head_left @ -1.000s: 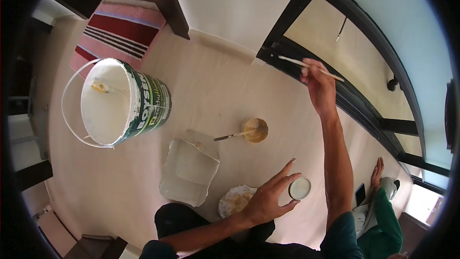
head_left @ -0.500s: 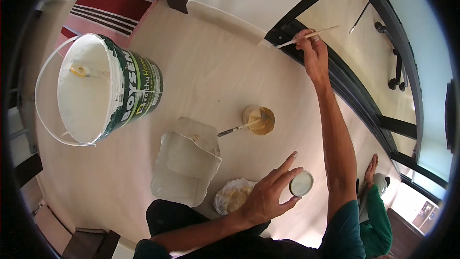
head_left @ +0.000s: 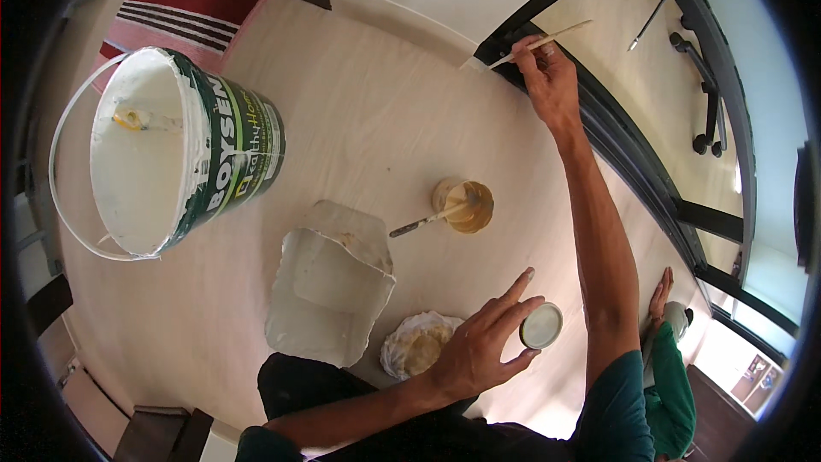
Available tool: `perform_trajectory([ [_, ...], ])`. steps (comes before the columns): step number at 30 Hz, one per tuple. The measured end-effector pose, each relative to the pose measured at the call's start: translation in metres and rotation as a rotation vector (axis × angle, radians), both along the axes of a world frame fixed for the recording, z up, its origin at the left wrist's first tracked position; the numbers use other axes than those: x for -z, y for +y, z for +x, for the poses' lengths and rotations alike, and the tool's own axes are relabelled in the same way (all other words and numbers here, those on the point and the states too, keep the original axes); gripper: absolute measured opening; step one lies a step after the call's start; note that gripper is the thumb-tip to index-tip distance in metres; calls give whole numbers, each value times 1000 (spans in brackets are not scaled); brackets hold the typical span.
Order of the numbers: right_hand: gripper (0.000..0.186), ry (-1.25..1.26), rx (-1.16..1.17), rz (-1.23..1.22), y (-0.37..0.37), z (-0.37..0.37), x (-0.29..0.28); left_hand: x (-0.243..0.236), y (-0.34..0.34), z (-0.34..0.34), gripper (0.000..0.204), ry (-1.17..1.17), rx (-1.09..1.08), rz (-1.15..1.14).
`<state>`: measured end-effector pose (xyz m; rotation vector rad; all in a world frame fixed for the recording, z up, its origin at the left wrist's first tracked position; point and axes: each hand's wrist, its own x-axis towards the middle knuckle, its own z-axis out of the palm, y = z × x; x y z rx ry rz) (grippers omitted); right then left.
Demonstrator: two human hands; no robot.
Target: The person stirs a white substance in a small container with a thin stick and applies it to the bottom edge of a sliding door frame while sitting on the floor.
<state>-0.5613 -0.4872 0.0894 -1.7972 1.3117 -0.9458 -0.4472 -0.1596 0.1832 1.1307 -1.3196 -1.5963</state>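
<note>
Between the thumb and fingers of my left hand point(head_left: 479, 346) is a small round paint cup point(head_left: 541, 326) with pale paint inside; its index finger points away from the cup. Far forward on the right, my right hand point(head_left: 552, 77) pinches a thin paintbrush point(head_left: 560, 32). The brush tip lies at the corner where the black door frame point(head_left: 611, 133) meets the wall base. Forward of my left hand stands a tan-smeared tub point(head_left: 473, 205) with another brush point(head_left: 419, 224) resting in it. Beside my left forearm sits a crumpled plastic-lined dish point(head_left: 419, 344) of pale material.
A large green and white paint bucket point(head_left: 235, 145) with a raised wire handle stands at left. A cut whitish plastic container point(head_left: 329, 282) is near my knee. A striped mat point(head_left: 184, 4) lies at far left. Another person's green sleeve point(head_left: 676, 385) shows at lower right.
My right hand has shifted slightly forward and left, with the paintbrush tip still at the frame corner. My left hand keeps its hold on the cup. The view has moved slightly.
</note>
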Motion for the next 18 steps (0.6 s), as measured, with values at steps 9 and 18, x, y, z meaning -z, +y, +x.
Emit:
perform_trajectory([
  [9, 24, 59, -2, -4, 2, 0, -2, -1, 1, 0, 68, -13, 8, -14],
  [18, 24, 57, -4, 9, 4, 5, -5, -2, 2, 0, 68, -13, 15, -4],
])
